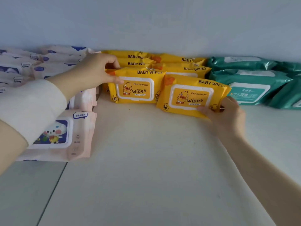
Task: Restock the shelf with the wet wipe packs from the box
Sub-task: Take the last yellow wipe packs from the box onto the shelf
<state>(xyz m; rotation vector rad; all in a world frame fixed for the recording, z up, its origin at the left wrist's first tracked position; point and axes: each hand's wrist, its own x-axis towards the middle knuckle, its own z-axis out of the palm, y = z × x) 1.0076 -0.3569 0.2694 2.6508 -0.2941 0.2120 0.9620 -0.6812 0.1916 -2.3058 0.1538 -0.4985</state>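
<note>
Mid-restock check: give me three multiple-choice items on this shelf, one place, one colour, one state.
1. Where do the yellow packs stand? A) between the pink packs and the green packs B) left of the pink packs C) on the floor
2. What colour is the left sleeve? A) white B) black C) red
3. What is the right hand doing? A) hanging empty B) making a fist C) holding the front right yellow pack by its lower corner
Key: 1 A, pink lies on their left, green on their right; 2 A, the cuff is white; 3 C, its fingers curl round that corner.
</note>
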